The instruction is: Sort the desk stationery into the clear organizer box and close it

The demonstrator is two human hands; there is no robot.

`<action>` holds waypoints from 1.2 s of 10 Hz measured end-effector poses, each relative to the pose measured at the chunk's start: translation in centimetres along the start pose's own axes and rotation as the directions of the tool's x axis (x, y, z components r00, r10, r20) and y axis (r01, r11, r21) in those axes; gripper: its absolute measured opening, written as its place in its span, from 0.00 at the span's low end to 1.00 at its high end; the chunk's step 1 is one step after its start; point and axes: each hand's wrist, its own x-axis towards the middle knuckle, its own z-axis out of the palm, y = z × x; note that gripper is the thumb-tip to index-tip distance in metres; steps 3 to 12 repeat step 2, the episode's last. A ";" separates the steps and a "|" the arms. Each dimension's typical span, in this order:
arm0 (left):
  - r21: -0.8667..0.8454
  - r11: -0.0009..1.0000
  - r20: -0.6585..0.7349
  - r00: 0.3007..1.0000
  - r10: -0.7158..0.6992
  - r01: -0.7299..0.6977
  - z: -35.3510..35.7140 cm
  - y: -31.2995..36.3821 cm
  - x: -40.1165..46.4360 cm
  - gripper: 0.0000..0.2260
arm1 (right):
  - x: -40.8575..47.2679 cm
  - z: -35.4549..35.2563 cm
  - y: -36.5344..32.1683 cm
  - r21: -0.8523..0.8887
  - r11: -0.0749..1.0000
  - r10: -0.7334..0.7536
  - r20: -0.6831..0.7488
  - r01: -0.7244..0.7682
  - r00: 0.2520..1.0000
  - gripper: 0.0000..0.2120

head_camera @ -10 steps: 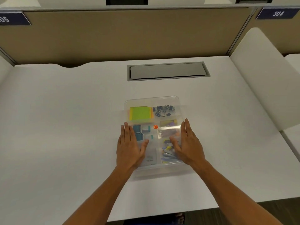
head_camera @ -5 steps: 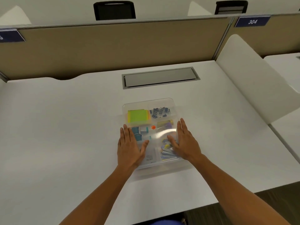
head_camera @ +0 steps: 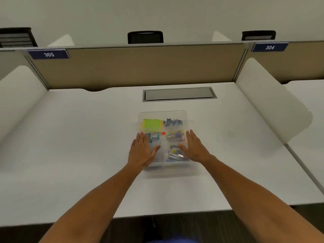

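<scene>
The clear organizer box (head_camera: pixel 163 114) lies in the middle of the white desk with its transparent lid on. Through the lid I see yellow-green sticky notes (head_camera: pixel 152 124) at the back left, dark binder clips (head_camera: pixel 173 122) at the back right, teal items (head_camera: pixel 152 136) mid left, and mixed small stationery (head_camera: pixel 175 153) at the front right. A small orange dot (head_camera: pixel 163 133) sits at the centre. My left hand (head_camera: pixel 142 151) lies flat on the lid's front left, fingers together. My right hand (head_camera: pixel 196 147) lies flat on the front right.
A grey cable hatch (head_camera: pixel 179 94) is set into the desk behind the box. A beige partition (head_camera: pixel 140 67) bounds the back, white side dividers (head_camera: pixel 270 102) stand left and right. The desk's front edge (head_camera: pixel 166 213) is close to me.
The camera has tilted up and pulled back, so more of the partition and room shows. Both hands stay flat on the lid in nearly the same places.
</scene>
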 end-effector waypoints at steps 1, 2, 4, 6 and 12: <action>0.033 0.999 -0.008 1.000 0.017 -0.017 -1.0 0.6 -1.3 0.42 | -1.4 -1.0 0.1 -0.020 0.999 -0.034 -0.006 0.034 0.999 0.39; 0.122 0.990 -0.002 0.998 0.065 -0.064 -2.1 0.8 -3.4 0.44 | -3.1 -2.1 0.0 -0.061 0.993 -0.099 -0.027 0.097 0.995 0.41; 0.122 0.990 -0.002 0.998 0.065 -0.064 -2.1 0.8 -3.4 0.44 | -3.1 -2.1 0.0 -0.061 0.993 -0.099 -0.027 0.097 0.995 0.41; 0.122 0.990 -0.002 0.998 0.065 -0.064 -2.1 0.8 -3.4 0.44 | -3.1 -2.1 0.0 -0.061 0.993 -0.099 -0.027 0.097 0.995 0.41; 0.122 0.990 -0.002 0.998 0.065 -0.064 -2.1 0.8 -3.4 0.44 | -3.1 -2.1 0.0 -0.061 0.993 -0.099 -0.027 0.097 0.995 0.41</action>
